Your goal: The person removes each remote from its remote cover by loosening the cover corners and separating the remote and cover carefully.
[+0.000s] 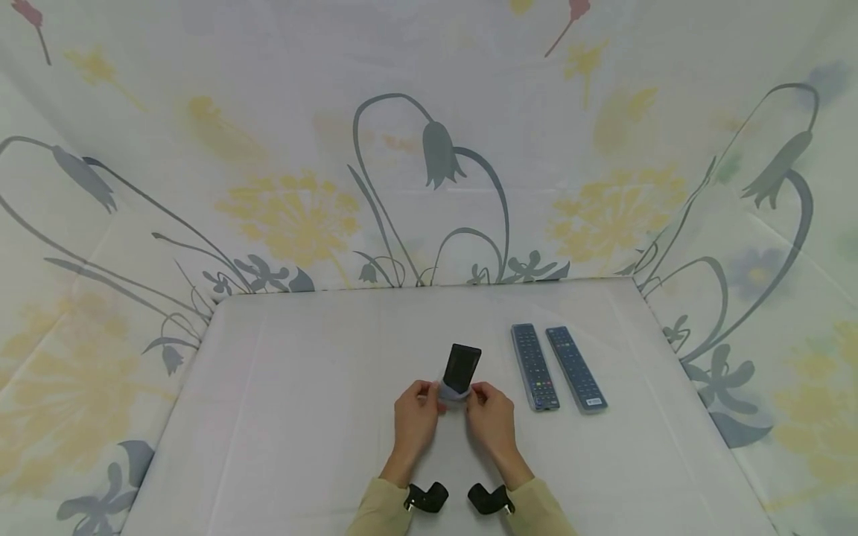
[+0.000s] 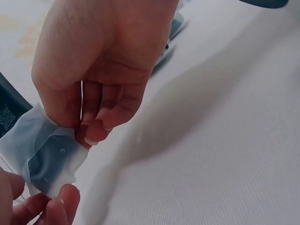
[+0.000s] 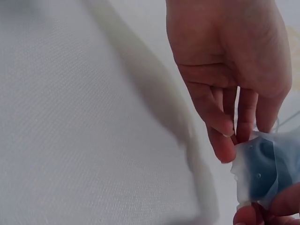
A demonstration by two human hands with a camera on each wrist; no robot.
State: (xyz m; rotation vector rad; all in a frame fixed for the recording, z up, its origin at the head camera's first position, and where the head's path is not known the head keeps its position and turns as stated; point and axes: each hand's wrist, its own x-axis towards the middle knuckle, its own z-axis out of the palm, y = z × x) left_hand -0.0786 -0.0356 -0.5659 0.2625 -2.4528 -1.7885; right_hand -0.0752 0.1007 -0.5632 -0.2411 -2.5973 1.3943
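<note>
A dark slab-shaped device [image 1: 463, 365] rises tilted from a translucent soft sleeve [image 1: 453, 395], which wraps its near end. My left hand [image 1: 416, 418] pinches one side of the sleeve between thumb and fingers; my right hand [image 1: 492, 424] pinches the opposite side. Up close in the left wrist view, the sleeve [image 2: 52, 159] looks loose and folded at its near end, with small round marks on it. A QR code shows on the device [image 2: 8, 112] there. From the right wrist view, the same sleeve [image 3: 262, 171] is framed by fingertips of both hands.
To the right of my hands, two remote controls [image 1: 535, 366] [image 1: 576, 369] lie side by side on the white-covered table [image 1: 288, 417]. Flower-printed curtains [image 1: 436, 67] enclose the table's back and sides. Each wrist wears a black camera mount [image 1: 427, 497].
</note>
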